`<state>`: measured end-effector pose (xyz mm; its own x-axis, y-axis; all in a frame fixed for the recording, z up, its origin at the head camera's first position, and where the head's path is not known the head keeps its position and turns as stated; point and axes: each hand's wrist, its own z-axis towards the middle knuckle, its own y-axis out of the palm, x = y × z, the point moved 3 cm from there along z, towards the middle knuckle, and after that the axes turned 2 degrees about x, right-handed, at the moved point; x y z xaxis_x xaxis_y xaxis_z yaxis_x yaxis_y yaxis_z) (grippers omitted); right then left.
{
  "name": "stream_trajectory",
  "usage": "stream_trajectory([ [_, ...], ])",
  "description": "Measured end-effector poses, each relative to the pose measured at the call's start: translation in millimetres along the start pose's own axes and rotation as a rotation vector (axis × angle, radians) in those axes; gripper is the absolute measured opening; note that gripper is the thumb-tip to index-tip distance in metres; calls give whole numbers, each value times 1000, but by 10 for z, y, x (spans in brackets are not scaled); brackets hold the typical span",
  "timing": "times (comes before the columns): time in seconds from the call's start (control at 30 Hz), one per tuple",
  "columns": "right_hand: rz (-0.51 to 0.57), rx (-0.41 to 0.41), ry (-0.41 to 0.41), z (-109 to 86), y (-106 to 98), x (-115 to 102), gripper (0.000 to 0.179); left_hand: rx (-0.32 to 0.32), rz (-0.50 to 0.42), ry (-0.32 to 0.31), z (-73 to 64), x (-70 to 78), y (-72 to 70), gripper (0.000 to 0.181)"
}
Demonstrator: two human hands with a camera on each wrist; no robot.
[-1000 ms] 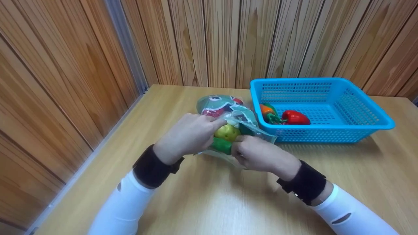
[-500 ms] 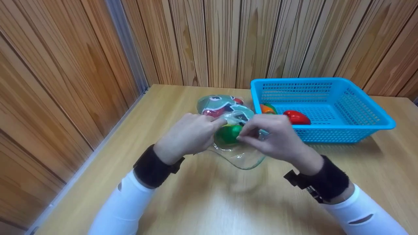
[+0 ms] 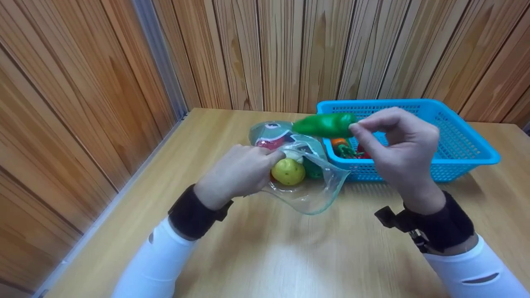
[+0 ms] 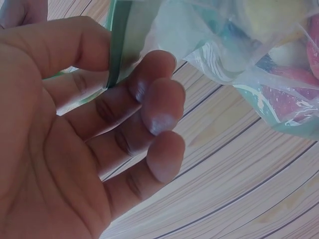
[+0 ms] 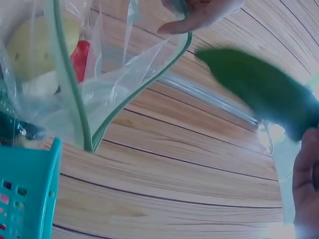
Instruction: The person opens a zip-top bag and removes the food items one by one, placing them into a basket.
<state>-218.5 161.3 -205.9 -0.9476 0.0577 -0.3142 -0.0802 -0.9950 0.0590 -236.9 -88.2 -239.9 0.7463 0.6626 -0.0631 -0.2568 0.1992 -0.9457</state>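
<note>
A person's right hand (image 3: 403, 147) pinches a long, glossy green pepper (image 3: 325, 125) by one end, thumb and forefinger nearly closed, the pepper raised and seen across the left rim of a blue perforated plastic basket (image 3: 455, 170). The left hand (image 3: 238, 174) grips the green edge of a clear plastic bag (image 3: 312, 200), thumb against bent forefinger, a round yellow dimpled piece (image 3: 288, 171) inside.

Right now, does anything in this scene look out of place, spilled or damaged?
No, nothing stands out. The right hand pinches the green pepper in the air, the left hand holds the open bag, and the blue basket stands upright on the table. I see no spill or damage.
</note>
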Motion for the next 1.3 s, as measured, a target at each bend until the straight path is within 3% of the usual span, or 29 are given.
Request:
stream_trajectory([
  [0.1, -241, 68, -29, 12, -45, 21, 13, -1, -3, 6, -1, 0, -4, 14],
  [0.23, -522, 57, -76, 4, -96, 131, 12, 1, -14, 7, 8, 1, -7, 12],
  [0.4, -668, -17, -64, -64, -204, 457, 13, -6, -11, 8, 16, 17, -6, 12],
  [0.53, -799, -120, 55, -160, -333, 780, 12, -15, -8, 9, 12, 21, -13, 13],
  [0.67, -956, -393, 315, -274, -431, 1053, 9, -22, -8, 7, 4, 22, -20, 16],
  [0.77, -1002, -618, 504, -337, -466, 1171, 17, -23, -7, 4, -7, 19, -21, 19],
  [0.87, -996, -756, 606, -352, -472, 1197, 27, -15, -8, 5, -13, 16, -25, 19],
  [1.13, -1020, -960, 755, -382, -474, 1205, 37, -13, -29, 8, -8, 12, -26, 19],
  [1.23, -1024, -1024, 756, -400, -500, 1239, 40, -9, -26, 5, -5, 14, -21, 16],
  [1.3, -1028, -1000, 716, -390, -503, 1234, 39, -5, -16, 5, -2, 19, -21, 15],
])
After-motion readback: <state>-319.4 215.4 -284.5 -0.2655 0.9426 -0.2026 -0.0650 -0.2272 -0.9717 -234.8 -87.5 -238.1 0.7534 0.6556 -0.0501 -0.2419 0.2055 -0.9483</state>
